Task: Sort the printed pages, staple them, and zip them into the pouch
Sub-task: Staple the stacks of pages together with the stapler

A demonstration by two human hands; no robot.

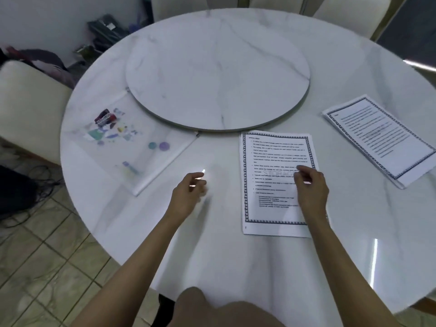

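**Two hands over the pages, stapler parked on the pouch**

A round white marble-look counter (259,267) fills most of the frame, with a raised round turntable of the same stone pattern (217,74) at its centre. Just below the turntable's lower right edge lies a white printed page with a dark patterned border (271,161), squared to the viewer. The right hand (310,187) rests over that sheet's right edge, its grip loosely curled, fingers bent down onto the paper; whether it pinches the sheet I cannot tell. The left hand (188,194) hovers over bare counter near the middle of the frame, well left of the page, its grip slack and holding nothing, fingers blurred.

At the right edge of the frame a second stack of bordered printed pages (379,140) lies tilted, apart from the first sheet. At centre left, a translucent plastic zip pouch with pastel pictures (146,159) lies flat, one corner tucked by the turntable's rim. A small dark red and black stapler (105,117) sits on the pouch's upper left part. A cream chair (28,109) stands at the left.
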